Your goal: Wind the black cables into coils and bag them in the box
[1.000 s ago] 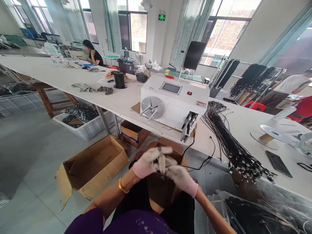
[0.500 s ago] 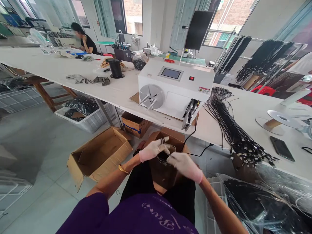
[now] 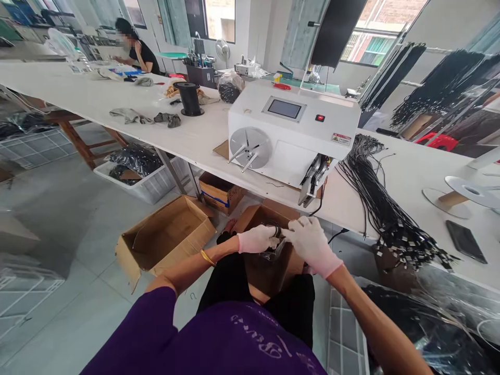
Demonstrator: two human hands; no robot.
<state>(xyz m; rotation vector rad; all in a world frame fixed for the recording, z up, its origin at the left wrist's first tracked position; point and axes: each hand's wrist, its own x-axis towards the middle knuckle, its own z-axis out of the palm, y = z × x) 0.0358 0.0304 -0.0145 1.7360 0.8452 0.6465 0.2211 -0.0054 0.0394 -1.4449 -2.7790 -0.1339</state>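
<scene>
Right-hand fingers (image 3: 296, 229) have risen beside what seems a dark coil (image 3: 277, 229).

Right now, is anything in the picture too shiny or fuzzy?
Head view: the middle window is washed-out bright; head view: glare streaks the clear plastic bag at lower right; head view: the black loops by the left hand look fuzzy, so details are lost.

1. purple shirt (image 3: 211, 333), short-sleeved, pale script lettering (image 3: 265, 346) on front
2. black trousers (image 3: 295, 315)
3. left glove (image 3: 253, 240) and right glove (image 3: 308, 240), whitish, pink cuffs (image 3: 332, 264)
4. gold-coloured bangle (image 3: 207, 258), left arm
</scene>
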